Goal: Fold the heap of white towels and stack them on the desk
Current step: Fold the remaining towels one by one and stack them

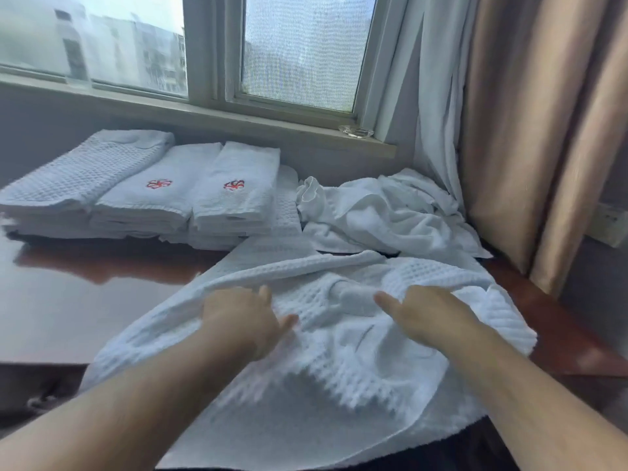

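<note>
Clutches the waffle-weave towel [339, 351] with left grip [244, 317] and right grip [428, 314] side by side, fingers of each curled into its bunched cloth, the towel spread under and beyond both over the near edge of the desk [68, 300], long axis seemingly left to right. Shows the unfolded heap [384, 212] far right, nearer the right grip, and the folded stacks [142, 198] far left, nearer the left grip. Likely calls for flattening first, then a carry leftward.

I see a shiny brown desk [68, 300]. Folded towel stacks [136, 202] sit on it. Right of the stacks lies a messy heap [390, 212]. Nearer me lies a bumpy towel [339, 351].
</note>
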A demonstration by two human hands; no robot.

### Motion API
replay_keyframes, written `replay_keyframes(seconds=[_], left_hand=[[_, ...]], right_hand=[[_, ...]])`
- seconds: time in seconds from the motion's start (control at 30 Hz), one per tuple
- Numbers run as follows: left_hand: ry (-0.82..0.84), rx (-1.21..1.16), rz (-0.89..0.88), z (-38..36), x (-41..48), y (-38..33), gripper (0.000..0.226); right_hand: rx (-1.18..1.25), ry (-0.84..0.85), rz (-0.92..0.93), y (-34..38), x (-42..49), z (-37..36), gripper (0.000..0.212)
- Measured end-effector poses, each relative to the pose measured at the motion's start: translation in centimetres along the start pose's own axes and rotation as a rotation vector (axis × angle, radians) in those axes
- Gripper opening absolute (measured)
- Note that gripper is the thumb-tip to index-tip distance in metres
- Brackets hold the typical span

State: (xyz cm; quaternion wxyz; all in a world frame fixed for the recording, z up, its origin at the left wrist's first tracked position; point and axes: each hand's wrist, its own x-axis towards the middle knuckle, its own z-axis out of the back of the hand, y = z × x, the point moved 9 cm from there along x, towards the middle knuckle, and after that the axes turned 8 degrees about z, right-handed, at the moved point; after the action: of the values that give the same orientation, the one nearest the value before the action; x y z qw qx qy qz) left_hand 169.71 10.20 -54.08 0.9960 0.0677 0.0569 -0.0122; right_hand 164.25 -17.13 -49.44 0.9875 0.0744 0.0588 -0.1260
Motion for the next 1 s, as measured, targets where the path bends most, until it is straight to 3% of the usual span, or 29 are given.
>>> replay_keyframes(seconds=[0.1,0.17,0.23,0.3,0.4,0.47,0.53,0.6,0.67,0.7,0.77,0.87,1.0], left_hand=[[-0.134,0.058,-0.009,1.8,0.5,0.6,0.064],[-0.216,-0.071,-0.063,2.1,1.1,1.1,0.051],[-0.217,-0.184,-0.149,0.8,1.5,1.3,0.056],[-0.183,-0.206,-0.107,-0.9,1.9,2.2,0.069],[-0.175,-0.094,0.059,-1.4,1.9,4.0,0.076],[-0.208,-0.016,0.038,0.1,1.7,3.6,0.069],[-0.277,-0.042,-0.208,1.3,1.4,1.1,0.058],[-0.189,-0.248,-0.505,1.5,0.5,-1.3,0.044],[-0.101,-0.524,-0.591,1.5,0.5,-1.4,0.032],[-0.155,-0.608,-0.524,1.6,1.4,-0.3,0.032],[-0.23,-0.644,-0.266,0.9,3.4,2.8,0.055],[-0.102,-0.7,0.032,-0.7,5.5,7.2,0.082],[0.101,-0.669,0.183,-1.6,6.7,11.3,0.108]], right_hand=[[-0.175,0.018,0.105,2.5,1.3,-2.8,0.077],[-0.239,0.084,0.28,5.1,2.3,-4.8,0.07],[-0.215,0.106,0.409,7.1,3.1,-5.9,0.064],[-0.131,0.072,0.457,7.8,3.9,-5.9,0.061],[-0.094,-0.086,0.256,6.1,5.1,-4.1,0.065],[-0.137,-0.088,0.06,4.2,5.5,-2.8,0.063],[-0.203,-0.01,-0.024,3.1,6.0,-2.3,0.06],[-0.232,0.024,-0.071,2.3,6.4,-2.2,0.065],[-0.185,0.007,-0.044,2.4,6.8,-3.4,0.077],[-0.147,0.02,0.005,2.9,6.9,-4.5,0.081],[-0.077,0.046,0.113,4.2,7.1,-6.9,0.083],[-0.057,0.012,0.209,4.9,8.1,-8.2,0.092],[-0.073,-0.009,0.263,5.5,9.2,-8.4,0.097]])
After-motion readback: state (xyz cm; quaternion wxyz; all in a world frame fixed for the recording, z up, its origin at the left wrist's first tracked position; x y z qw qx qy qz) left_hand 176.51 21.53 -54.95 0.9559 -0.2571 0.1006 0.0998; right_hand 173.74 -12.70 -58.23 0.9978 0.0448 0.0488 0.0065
